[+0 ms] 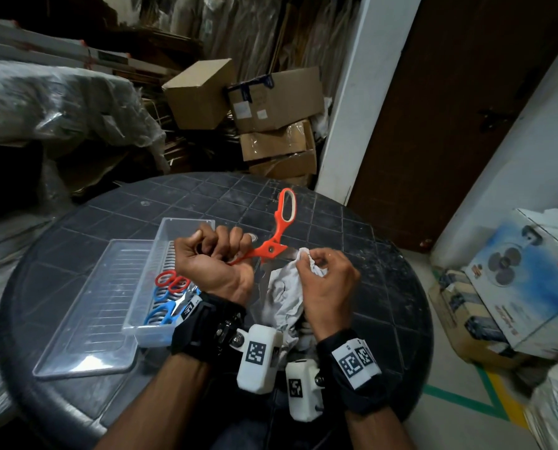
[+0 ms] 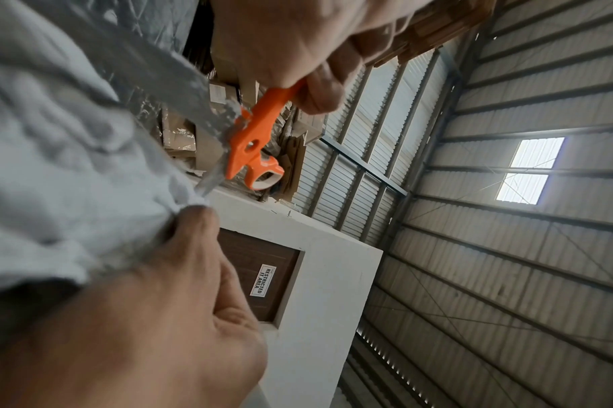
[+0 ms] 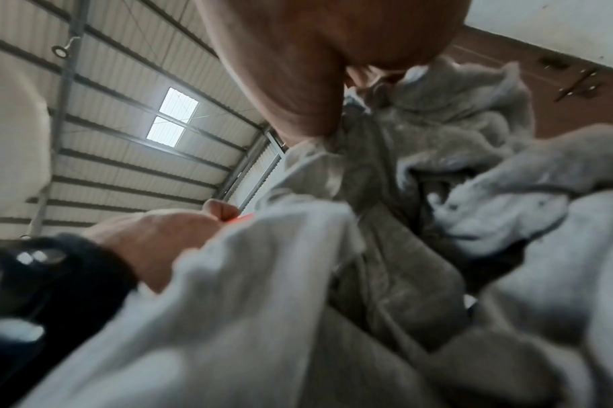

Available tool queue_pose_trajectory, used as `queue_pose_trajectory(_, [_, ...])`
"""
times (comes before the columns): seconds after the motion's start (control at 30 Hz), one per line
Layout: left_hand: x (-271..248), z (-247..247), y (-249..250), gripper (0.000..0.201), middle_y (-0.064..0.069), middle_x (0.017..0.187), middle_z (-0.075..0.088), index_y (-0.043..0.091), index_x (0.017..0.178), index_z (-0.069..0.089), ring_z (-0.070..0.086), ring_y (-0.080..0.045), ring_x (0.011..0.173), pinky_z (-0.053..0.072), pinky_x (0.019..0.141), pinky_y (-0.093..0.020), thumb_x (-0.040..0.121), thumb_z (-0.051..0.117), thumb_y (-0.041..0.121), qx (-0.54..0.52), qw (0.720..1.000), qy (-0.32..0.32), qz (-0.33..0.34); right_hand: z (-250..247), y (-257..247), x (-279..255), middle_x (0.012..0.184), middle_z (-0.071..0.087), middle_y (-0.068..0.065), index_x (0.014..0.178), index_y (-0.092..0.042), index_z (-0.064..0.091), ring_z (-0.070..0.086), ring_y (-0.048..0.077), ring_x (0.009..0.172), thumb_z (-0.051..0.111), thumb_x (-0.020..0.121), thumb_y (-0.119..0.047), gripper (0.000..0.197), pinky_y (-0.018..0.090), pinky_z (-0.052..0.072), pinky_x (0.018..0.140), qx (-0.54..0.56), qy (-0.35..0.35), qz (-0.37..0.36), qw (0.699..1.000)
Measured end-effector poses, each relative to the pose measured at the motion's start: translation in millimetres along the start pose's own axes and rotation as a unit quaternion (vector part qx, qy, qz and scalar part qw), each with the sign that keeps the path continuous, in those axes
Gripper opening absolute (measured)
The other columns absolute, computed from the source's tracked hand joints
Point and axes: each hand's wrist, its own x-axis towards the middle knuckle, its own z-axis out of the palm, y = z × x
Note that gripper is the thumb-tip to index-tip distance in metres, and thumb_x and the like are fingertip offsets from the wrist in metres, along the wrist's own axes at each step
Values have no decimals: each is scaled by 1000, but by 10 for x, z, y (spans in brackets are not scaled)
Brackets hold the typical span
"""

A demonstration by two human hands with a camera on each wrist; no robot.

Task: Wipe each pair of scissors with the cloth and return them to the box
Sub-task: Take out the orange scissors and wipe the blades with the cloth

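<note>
The left hand [image 1: 214, 264] is curled tight around one handle loop of the orange scissors [image 1: 272, 246], held above the dark round table [image 1: 352, 222]; the scissors are spread open, the free orange handle with its pale lining pointing away from the person, the blades angled down toward the cloth; the right hand [image 1: 324, 284] pinches a bunched fold of the white cloth [image 1: 284, 297] between thumb and fingertips, the rest of it hanging crumpled toward the table; in the left wrist view one blade [image 2: 165, 80] lies against the cloth [image 2: 53, 165]; the clear plastic box [image 1: 160, 254] stands just left of the hands, red and blue scissors [image 1: 167, 297] lying in its near end; its clear lid [image 1: 86, 319] lies flat beside it on the left, touching it.
</note>
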Motion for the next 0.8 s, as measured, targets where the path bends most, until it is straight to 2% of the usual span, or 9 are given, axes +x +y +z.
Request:
queue_pose_trajectory(0.1, [39,-10,18,28,5,46,12,23,58,17,12,-12,42,19,45,-21,76,39,25,-18,1000,5,-7,-94,-21,37,86,70,-7,82,-20,71,64,2,80,76,92,-24,12,18,50,68,34,15,26,999])
queue_pose_trajectory(0.23, [76,-30,14,27,6,46,12,23,56,19,12,-11,41,18,44,-21,75,39,26,-29,1000,5,-9,-92,-113,2,89,70,-9,84,-26,70,67,6,80,76,91,-21,10,31,58,72,94,14,25,995])
queue_pose_trajectory(0.33, [75,-42,19,28,6,46,12,22,53,24,11,-11,41,16,43,-21,75,39,25,-29,1000,1,-10,-4,-166,-33,92,67,-8,88,-21,76,67,7,79,78,86,-15,7,35,60,70,56,-15,-23,998])
queue_pose_trajectory(0.47, [48,-30,6,29,6,47,11,22,53,23,10,-11,42,16,45,-22,78,39,25,-20,1000,2,-12,58,-138,-31,85,69,-3,90,-18,82,66,10,73,83,83,-16,8,40,59,66,21,6,-40,999])
queue_pose_trajectory(0.6, [19,-13,0,35,6,46,13,22,53,23,12,-11,41,19,45,-22,88,28,23,-15,1000,-4,-8,87,-144,-21,79,68,-2,81,-14,80,63,7,66,87,77,-12,8,33,58,60,7,18,-39,999])
queue_pose_trajectory(0.7, [24,-7,19,31,5,46,12,22,53,23,12,-11,42,19,45,-23,81,35,24,-7,1000,-3,-8,106,-136,-6,77,69,-3,77,-14,79,61,4,63,88,76,-11,9,14,49,58,-2,28,-39,999])
queue_pose_trajectory(0.73, [18,-8,17,32,5,47,11,22,52,23,12,-11,42,19,46,-23,83,33,23,-4,1000,-3,-5,101,-114,0,77,69,-3,76,-14,79,60,3,62,88,76,-11,9,8,45,57,-5,33,-31,999])
queue_pose_trajectory(0.77, [8,-6,9,35,5,47,12,22,52,23,12,-11,42,19,46,-23,87,29,22,-3,1000,-3,-3,88,-81,8,77,69,-3,76,-14,79,60,1,63,88,76,-11,10,7,45,57,-5,36,-23,999])
queue_pose_trajectory(0.8, [0,-5,-1,37,5,46,12,21,53,23,12,-11,42,18,47,-23,90,25,22,-3,1000,-3,-2,72,-48,20,78,69,-3,76,-14,79,61,1,64,88,77,-11,10,10,48,58,-6,37,-15,999])
